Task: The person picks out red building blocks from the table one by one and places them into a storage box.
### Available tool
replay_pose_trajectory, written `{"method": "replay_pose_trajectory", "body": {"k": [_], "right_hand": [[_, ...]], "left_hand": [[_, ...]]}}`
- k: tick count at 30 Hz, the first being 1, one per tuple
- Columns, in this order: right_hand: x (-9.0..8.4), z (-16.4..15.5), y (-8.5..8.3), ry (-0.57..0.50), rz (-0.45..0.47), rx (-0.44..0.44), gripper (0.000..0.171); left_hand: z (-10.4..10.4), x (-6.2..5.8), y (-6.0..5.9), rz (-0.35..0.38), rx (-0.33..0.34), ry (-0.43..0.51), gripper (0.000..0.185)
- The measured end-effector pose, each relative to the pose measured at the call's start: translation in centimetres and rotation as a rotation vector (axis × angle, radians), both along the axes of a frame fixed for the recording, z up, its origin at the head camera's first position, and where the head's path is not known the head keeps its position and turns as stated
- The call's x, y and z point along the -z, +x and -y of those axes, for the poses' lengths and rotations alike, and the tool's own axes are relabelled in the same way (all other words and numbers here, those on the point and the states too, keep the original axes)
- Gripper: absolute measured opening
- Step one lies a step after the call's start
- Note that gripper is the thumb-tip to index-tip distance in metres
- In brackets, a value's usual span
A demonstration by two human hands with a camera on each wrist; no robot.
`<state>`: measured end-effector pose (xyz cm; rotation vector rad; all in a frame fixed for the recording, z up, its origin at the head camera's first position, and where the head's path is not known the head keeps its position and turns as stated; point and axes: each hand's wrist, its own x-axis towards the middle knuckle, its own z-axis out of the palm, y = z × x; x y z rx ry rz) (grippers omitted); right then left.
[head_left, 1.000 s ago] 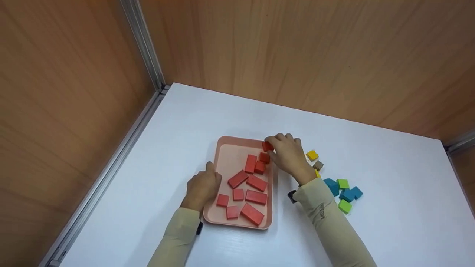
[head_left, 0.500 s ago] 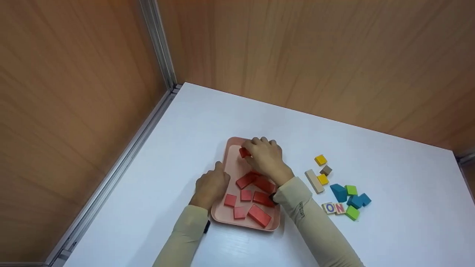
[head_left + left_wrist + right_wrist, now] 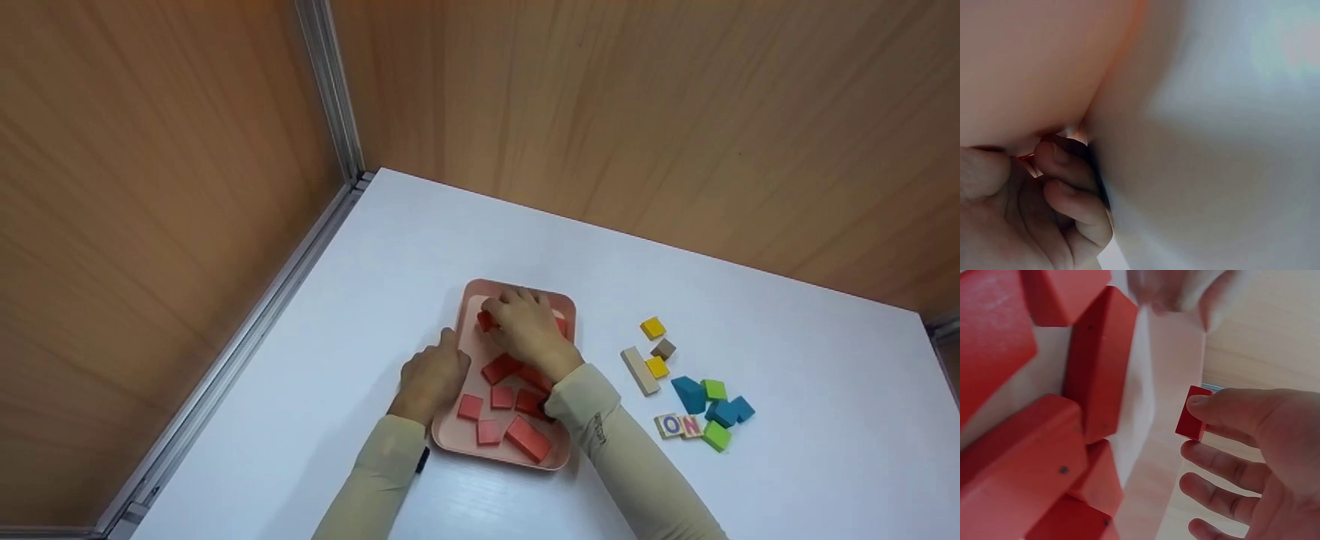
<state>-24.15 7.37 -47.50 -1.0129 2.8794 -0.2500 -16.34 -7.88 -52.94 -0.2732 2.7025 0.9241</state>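
Note:
A pink rectangular tray (image 3: 486,287) lies on the white table with several red blocks (image 3: 527,439) in it, both oblong and small. My left hand (image 3: 429,376) grips the tray's left side; the left wrist view shows curled fingers (image 3: 1075,202) right at its edge. Over the far part of the tray, my right hand (image 3: 529,330) holds a small red block (image 3: 1190,415) near the left side wall. Thumb and forefinger pinch that block, while the other fingers (image 3: 1219,464) stay loosely spread. In the head view the right hand and sleeve cover some of the blocks.
Right of the tray lie yellow blocks (image 3: 653,328), a brown cube (image 3: 664,349), a beige bar (image 3: 639,371), teal blocks (image 3: 688,395), green blocks (image 3: 717,436) and letter tiles (image 3: 670,426). Wooden panels (image 3: 637,112) stand behind and left of the table (image 3: 337,315).
My right hand has carried the small red block from the tray's far right corner across to its left side, then slightly nearer. My left hand keeps its grip; the head view has shifted.

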Motion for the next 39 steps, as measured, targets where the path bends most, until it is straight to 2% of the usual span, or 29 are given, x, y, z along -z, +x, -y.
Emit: {"method": "replay_pose_trajectory", "body": {"k": [7, 14, 23, 28, 32, 37, 39], "right_hand": [[1.4, 0.0, 0.2, 0.035, 0.024, 0.005, 0.034], [1.9, -0.1, 0.5, 0.053, 0.018, 0.006, 0.030], [2.5, -0.6, 0.8, 0.051, 0.051, 0.050, 0.033], [2.1, -1.5, 1.2, 0.019, 0.052, 0.092, 0.036], [1.3, -2.5, 1.4, -0.028, 0.000, 0.126, 0.033], [0.5, -4.2, 1.5, -0.083, -0.046, 0.172, 0.034], [0.1, -4.9, 1.4, -0.100, -0.046, 0.190, 0.035]], "left_hand": [[-0.1, 0.1, -0.1, 0.020, -0.004, 0.010, 0.038], [0.1, 0.4, -0.2, -0.036, 0.035, -0.045, 0.030], [-0.2, 0.6, -0.2, -0.027, 0.038, -0.021, 0.030], [-0.4, 0.7, -0.6, -0.022, 0.061, -0.026, 0.029], [-0.3, 0.7, -0.9, 0.009, 0.078, -0.023, 0.032], [0.4, 0.6, -0.9, 0.043, 0.093, -0.013, 0.036], [0.9, 0.5, -0.9, 0.024, 0.091, -0.027, 0.038]]}}
